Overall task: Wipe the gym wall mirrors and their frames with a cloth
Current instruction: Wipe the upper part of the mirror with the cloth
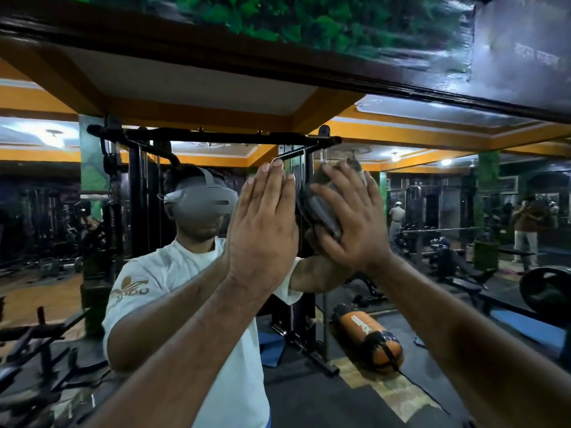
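The grey cloth [324, 205] is pressed flat against the mirror [432, 242] under the right hand [355, 223], fingers spread for broad contact. The left hand [262, 223] is laid bare and straight-fingered beside it, likely bracing.

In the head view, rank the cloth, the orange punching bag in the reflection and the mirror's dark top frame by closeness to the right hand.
1. Cloth: pressed under the right hand.
2. Top frame: above the hand.
3. Punching bag: low, below the hand, slightly farther in the picture.
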Tool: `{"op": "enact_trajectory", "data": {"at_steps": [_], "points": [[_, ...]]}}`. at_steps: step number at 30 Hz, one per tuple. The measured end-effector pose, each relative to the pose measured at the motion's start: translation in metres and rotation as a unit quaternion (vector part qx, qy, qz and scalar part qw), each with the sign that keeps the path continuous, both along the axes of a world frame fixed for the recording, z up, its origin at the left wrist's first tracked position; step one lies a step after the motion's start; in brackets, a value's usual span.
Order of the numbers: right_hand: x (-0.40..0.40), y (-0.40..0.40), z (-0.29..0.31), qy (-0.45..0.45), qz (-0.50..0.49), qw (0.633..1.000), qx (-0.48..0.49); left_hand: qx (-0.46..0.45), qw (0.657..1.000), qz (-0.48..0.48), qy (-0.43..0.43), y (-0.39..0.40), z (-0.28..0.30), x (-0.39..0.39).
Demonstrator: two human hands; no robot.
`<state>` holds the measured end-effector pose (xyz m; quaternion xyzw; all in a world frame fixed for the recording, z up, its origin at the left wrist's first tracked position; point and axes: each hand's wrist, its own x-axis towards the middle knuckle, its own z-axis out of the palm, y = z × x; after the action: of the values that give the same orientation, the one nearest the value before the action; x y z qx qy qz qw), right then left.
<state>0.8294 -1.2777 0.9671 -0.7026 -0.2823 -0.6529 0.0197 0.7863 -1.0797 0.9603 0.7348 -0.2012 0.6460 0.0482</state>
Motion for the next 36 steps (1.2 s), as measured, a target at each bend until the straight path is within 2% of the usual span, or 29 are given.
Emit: {"op": "enact_trajectory", "data": {"at_steps": [2,7,9,12,14,16,19,20,21,23,25,27,28,32,34,36], "points": [[0.006,-0.033,0.000,-0.015,-0.016,1.000,-0.009,0.014,1.000,0.001,0.002,-0.014,-0.002,0.006],[0.009,-0.043,0.033,0.005,0.008,0.981,0.196,0.034,0.999,0.029,-0.002,-0.051,0.000,0.013],[0.011,-0.041,0.022,0.000,0.019,0.988,0.151,0.009,0.999,0.044,-0.007,-0.063,-0.001,0.013],[0.016,-0.069,-0.001,-0.020,0.032,0.999,-0.007,-0.007,0.998,0.059,-0.002,-0.082,-0.009,0.014],[0.020,-0.096,0.002,-0.024,0.028,0.997,-0.063,0.003,0.998,0.059,0.000,-0.096,-0.011,0.015],[0.026,-0.113,0.019,-0.024,0.015,0.999,-0.020,0.012,0.998,0.053,0.005,-0.108,-0.006,0.017],[0.026,-0.109,0.048,-0.009,0.009,0.989,0.147,0.006,0.999,0.051,0.005,-0.125,0.008,0.019],[0.025,-0.104,0.050,-0.002,0.020,0.985,0.174,0.000,0.999,0.050,0.003,-0.131,0.012,0.020],[0.024,-0.100,0.048,0.006,0.034,0.985,0.169,-0.008,0.999,0.047,0.004,-0.136,0.014,0.021],[0.026,-0.105,0.028,-0.001,0.053,0.994,0.091,-0.017,0.999,0.039,0.008,-0.144,0.014,0.023],[0.027,-0.129,0.005,-0.017,0.058,0.998,-0.001,-0.013,0.999,0.034,0.013,-0.151,0.010,0.025],[0.032,-0.163,0.000,-0.026,0.037,0.998,-0.040,0.004,0.999,0.032,0.013,-0.159,0.006,0.028],[0.036,-0.177,0.004,-0.023,0.023,0.999,-0.023,0.013,0.999,0.030,0.012,-0.164,0.005,0.029],[0.040,-0.182,0.019,0.013,0.012,0.986,0.166,0.030,0.999,0.018,0.006,-0.188,0.002,0.037],[0.040,-0.174,0.003,0.007,0.022,0.989,0.146,0.023,1.000,0.014,0.005,-0.198,0.000,0.041],[0.042,-0.182,-0.021,-0.025,0.033,0.997,0.064,0.012,1.000,0.012,0.005,-0.205,-0.003,0.045]]}}
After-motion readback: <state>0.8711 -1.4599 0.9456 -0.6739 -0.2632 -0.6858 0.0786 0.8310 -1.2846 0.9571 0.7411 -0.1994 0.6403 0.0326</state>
